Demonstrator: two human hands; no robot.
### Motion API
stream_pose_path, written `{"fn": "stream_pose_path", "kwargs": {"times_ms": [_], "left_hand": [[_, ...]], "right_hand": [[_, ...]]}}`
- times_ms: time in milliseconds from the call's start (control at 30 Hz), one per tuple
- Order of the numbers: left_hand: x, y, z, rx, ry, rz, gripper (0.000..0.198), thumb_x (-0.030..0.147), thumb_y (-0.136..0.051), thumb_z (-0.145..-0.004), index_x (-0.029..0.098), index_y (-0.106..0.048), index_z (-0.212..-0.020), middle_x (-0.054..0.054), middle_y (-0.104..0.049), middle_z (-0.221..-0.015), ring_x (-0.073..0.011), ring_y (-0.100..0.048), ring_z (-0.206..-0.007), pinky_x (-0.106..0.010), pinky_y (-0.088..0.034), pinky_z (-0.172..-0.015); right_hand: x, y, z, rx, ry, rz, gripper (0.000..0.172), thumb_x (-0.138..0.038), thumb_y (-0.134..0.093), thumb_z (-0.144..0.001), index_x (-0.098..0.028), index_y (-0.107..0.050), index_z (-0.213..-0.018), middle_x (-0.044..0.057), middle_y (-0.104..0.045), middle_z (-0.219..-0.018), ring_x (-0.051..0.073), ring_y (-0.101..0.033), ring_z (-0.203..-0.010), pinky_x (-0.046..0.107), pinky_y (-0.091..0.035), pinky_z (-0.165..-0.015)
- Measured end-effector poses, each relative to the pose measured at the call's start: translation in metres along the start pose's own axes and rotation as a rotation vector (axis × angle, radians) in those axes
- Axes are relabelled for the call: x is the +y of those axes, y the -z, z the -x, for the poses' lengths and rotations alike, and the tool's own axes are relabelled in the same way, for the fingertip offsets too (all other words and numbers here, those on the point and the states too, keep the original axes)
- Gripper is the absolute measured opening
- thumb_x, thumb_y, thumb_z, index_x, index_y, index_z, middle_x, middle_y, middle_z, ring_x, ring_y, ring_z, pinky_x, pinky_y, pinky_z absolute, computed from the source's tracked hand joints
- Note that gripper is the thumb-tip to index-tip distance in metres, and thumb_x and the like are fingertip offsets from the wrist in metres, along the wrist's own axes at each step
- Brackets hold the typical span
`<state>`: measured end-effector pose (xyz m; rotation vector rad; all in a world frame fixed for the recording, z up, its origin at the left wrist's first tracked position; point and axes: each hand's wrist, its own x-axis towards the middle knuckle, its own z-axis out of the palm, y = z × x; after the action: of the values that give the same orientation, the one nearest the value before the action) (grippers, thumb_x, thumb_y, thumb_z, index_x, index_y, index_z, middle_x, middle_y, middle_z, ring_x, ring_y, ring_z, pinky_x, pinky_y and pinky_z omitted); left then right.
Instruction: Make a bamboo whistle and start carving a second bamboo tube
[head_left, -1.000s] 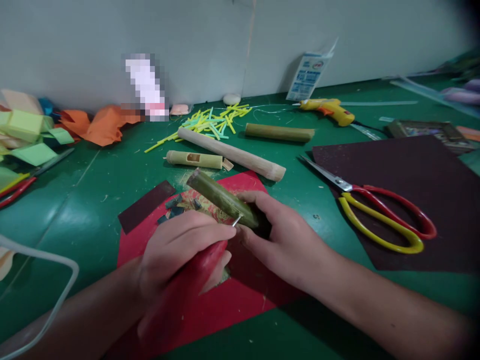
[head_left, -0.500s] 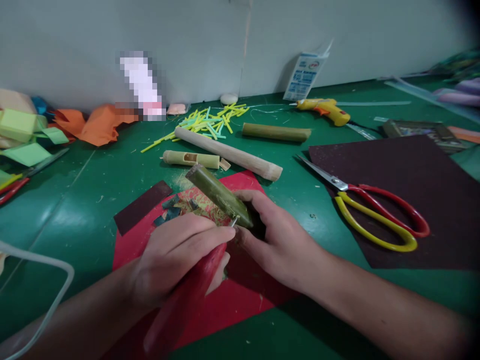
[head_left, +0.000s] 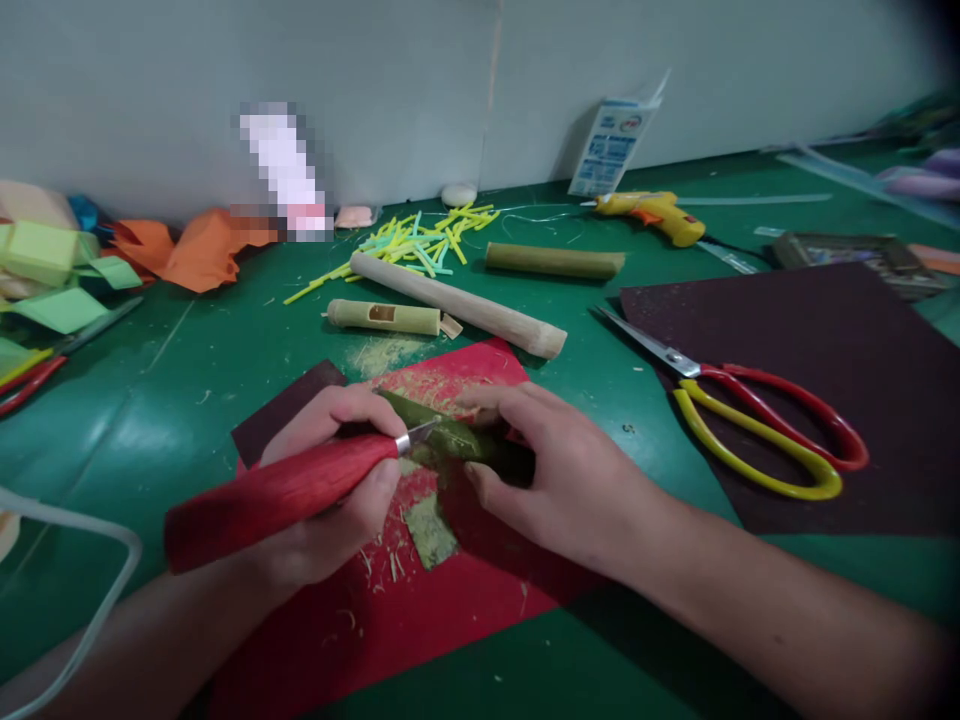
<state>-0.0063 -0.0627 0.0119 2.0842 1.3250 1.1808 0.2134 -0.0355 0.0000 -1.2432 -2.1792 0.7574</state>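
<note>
My left hand [head_left: 330, 500] is closed around the thick red wooden handle of a carving knife [head_left: 281, 502]. Its short metal blade points right and meets the green bamboo piece [head_left: 424, 415]. That bamboo lies low over a red sheet [head_left: 495, 590], its far end partly behind my left fingers. My right hand [head_left: 555, 470] grips the bamboo's near right end, thumb below and fingers above; the end itself is in shadow. Pale shavings [head_left: 442, 388] are scattered around it, and a flat greenish square scrap [head_left: 430, 531] rests between my hands.
Behind lie a notched bamboo tube [head_left: 416, 320], a long pale stick [head_left: 461, 305], another bamboo piece [head_left: 555, 262] and yellow-green strips [head_left: 427, 245]. Scissors [head_left: 682, 362] lie open on a dark sheet [head_left: 780, 320] at right. A yellow glue gun [head_left: 652, 215] sits near the wall.
The bamboo has been lowered and turned flatter onto the red sheet. My left hand has rolled, so the knife handle now swings out to the left and its blade shows. The square scrap has come into view.
</note>
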Motion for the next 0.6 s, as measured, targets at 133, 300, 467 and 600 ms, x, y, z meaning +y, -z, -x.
{"fn": "stream_pose_path", "kwargs": {"times_ms": [133,300,467,600], "left_hand": [[-0.002,0.006,-0.007,-0.142,0.039,0.099,0.012,0.017,-0.06,-0.081,0.025,-0.062,-0.089,0.003,-0.063,-0.084,-0.0127,-0.058,-0.072,-0.027,-0.049,-0.069],[-0.002,0.009,-0.012,-0.329,0.101,0.173,0.012,0.028,-0.066,-0.082,0.025,-0.066,-0.094,0.002,-0.069,-0.092,-0.0156,-0.063,-0.084,-0.029,-0.05,-0.081],[-0.001,0.005,-0.012,-0.325,0.203,0.098,0.017,0.032,-0.071,-0.078,0.025,-0.068,-0.093,0.002,-0.07,-0.09,-0.0159,-0.064,-0.08,-0.027,-0.051,-0.076],[-0.001,0.003,-0.01,-0.349,0.247,0.123,0.012,0.033,-0.068,-0.079,0.026,-0.067,-0.089,0.003,-0.069,-0.088,-0.0155,-0.064,-0.079,-0.027,-0.05,-0.075]], "right_hand": [[0.007,0.006,-0.003,-0.084,0.19,0.078,0.025,-0.018,-0.062,-0.074,-0.016,-0.068,-0.099,0.006,-0.067,-0.085,0.022,-0.057,-0.085,0.037,-0.047,-0.076],[0.014,0.009,-0.008,-0.148,0.345,0.037,0.027,-0.017,-0.06,-0.076,-0.013,-0.07,-0.101,0.01,-0.065,-0.097,0.022,-0.056,-0.092,0.039,-0.044,-0.086],[0.017,0.006,-0.012,-0.191,0.384,0.012,0.025,-0.017,-0.065,-0.073,-0.013,-0.069,-0.097,0.009,-0.062,-0.093,0.022,-0.053,-0.09,0.037,-0.043,-0.083],[0.018,0.006,-0.016,-0.213,0.399,0.006,0.025,-0.028,-0.074,-0.072,-0.014,-0.066,-0.091,0.006,-0.061,-0.09,0.019,-0.052,-0.086,0.035,-0.041,-0.079]]}}
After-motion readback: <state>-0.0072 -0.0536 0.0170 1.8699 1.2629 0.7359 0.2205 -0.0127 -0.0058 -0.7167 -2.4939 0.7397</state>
